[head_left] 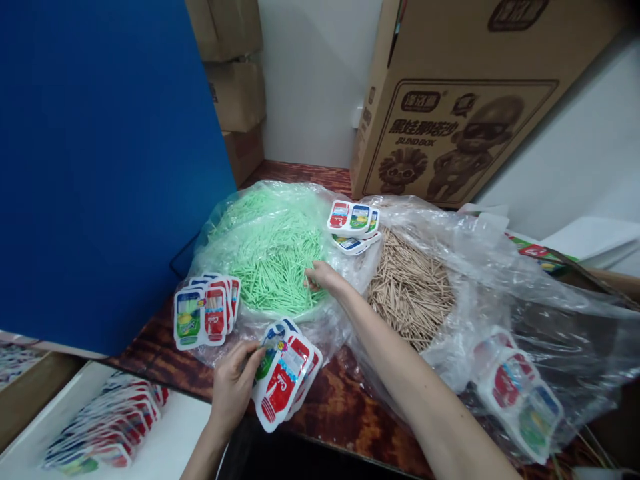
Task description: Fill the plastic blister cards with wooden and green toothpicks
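Note:
My left hand [235, 383] grips a fanned stack of red, white and green plastic packs [285, 377] near the table's front edge. My right hand [323, 279] reaches into a heap of green sticks [270, 257] in a clear plastic bag, its fingers pinched together on a few sticks. A second heap of plain wooden sticks [410, 287] lies to the right in another clear bag. A filled row of packs [205, 313] lies left of the green heap. Another small stack of packs [354, 227] sits between the two heaps.
A blue board [100, 167] stands at the left. A large printed cardboard box [465, 100] leans at the back. More packs [520, 393] lie inside plastic at the right. A white tray [170, 440] with rows of packs sits at the lower left. Cardboard boxes [235, 87] stack behind.

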Motion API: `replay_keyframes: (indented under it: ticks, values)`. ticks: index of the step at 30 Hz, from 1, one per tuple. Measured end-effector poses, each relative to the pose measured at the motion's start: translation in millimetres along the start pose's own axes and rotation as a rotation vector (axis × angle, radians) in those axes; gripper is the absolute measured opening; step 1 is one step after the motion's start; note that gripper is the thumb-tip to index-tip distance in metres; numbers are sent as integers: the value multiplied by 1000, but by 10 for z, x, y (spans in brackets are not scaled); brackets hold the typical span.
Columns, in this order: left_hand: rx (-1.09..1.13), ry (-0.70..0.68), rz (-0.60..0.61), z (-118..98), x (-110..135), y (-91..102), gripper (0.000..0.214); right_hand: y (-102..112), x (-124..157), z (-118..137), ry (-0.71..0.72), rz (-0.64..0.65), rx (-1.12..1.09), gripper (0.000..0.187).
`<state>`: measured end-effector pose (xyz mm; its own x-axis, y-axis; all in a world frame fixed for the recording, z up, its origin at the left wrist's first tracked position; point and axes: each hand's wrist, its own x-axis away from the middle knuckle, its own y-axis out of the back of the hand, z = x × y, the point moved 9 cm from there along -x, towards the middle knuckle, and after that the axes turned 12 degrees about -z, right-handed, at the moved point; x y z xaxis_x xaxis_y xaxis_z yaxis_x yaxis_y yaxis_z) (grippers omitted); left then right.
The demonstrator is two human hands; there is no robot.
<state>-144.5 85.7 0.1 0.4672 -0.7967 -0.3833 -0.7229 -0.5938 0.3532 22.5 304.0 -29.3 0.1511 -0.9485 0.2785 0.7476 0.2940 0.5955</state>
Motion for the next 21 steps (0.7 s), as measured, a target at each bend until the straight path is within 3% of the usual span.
replay_keyframes:
  ticks: [2, 10, 15, 21]
  values:
    - [20, 35, -2, 23, -1, -26, 14, 16, 11, 13, -4, -12, -118, 8]
    - [131, 331, -30, 272, 0, -94, 17, 127, -19, 81, 32, -58, -378, 14]
    - [302, 531, -57, 397, 6, -178, 21, 123, 15, 31, 80, -64, -338, 18]
    - [465, 656, -130, 305, -88, -222, 26, 46, -81, -46, 77, -90, -106, 15]
